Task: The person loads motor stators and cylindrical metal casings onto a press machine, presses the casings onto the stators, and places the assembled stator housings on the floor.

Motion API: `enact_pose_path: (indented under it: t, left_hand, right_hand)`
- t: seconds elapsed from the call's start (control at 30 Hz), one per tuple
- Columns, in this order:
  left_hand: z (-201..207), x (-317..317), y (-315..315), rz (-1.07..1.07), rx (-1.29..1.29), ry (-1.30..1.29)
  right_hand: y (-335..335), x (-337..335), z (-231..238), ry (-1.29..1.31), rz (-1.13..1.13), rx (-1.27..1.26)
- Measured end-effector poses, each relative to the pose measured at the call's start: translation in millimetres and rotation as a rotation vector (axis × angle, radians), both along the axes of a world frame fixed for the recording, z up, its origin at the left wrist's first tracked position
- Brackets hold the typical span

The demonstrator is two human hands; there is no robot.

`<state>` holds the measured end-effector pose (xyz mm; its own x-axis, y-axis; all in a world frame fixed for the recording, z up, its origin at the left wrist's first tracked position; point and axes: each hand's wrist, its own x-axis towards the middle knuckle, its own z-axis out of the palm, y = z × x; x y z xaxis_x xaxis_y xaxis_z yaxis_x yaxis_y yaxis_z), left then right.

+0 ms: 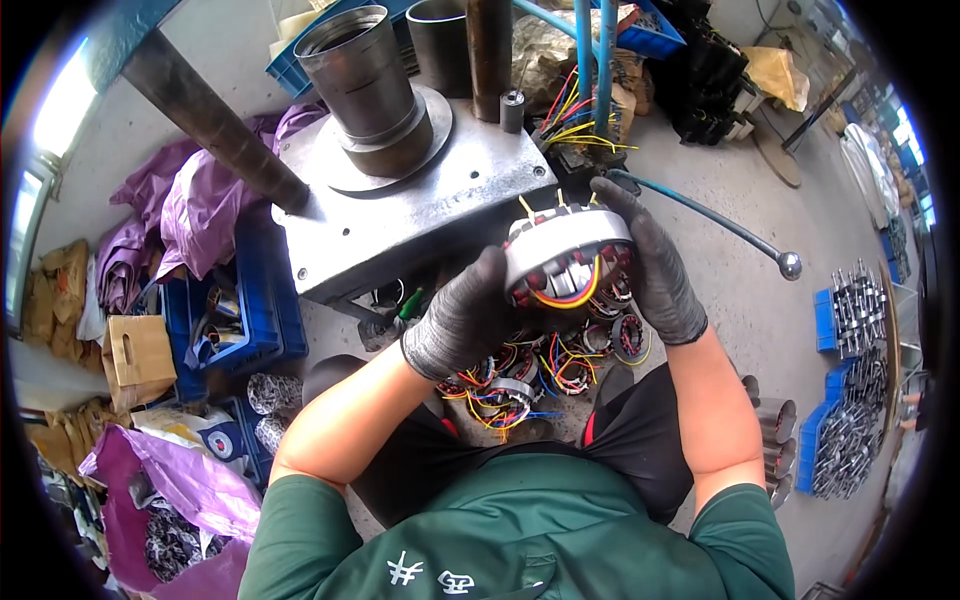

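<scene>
Between my two gloved hands I hold a motor stator (568, 250), a grey metal ring with red-brown windings and yellow, red and blue wires. My left hand (460, 315) grips its left side, and my right hand (660, 265) is wrapped along its right side. Both wear dark grey gloves. The stator is tilted, held in front of the press table's right edge. Below it, between my legs, several more wound stators (515, 390) lie on the floor with coloured leads. A steel cylinder (360, 75) stands upright on a round base on the metal press table (330, 245).
A blue lever with a ball end (790, 265) reaches out to the right of the press. Blue crates (240, 310) and purple sacks (200, 210) crowd the left. Metal shafts (850, 430) sit in blue bins at the far right, and metal tubes (775, 420) lie beside my right leg.
</scene>
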<state>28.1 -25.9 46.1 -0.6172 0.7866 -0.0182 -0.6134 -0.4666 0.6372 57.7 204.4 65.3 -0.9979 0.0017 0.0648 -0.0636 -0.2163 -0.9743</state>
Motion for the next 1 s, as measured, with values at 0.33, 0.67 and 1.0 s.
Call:
enact_pose_path:
  t: [0.33,0.67,1.0]
  left_hand:
    - [-12.8,-13.3,-5.0,-0.183,-0.006,-0.249]
    - [-16.8,-16.9,-5.7,-0.196,-0.013,-0.293]
    - [-9.0,-14.0,-5.1,-0.152,-0.107,-0.226]
  right_hand:
    - [-7.2,1.8,3.8,-0.056,0.064,-0.025]
    - [-10.3,-4.7,-0.4,-0.138,0.110,-0.140]
    - [-9.4,-4.8,-4.2,-0.092,0.098,-0.117]
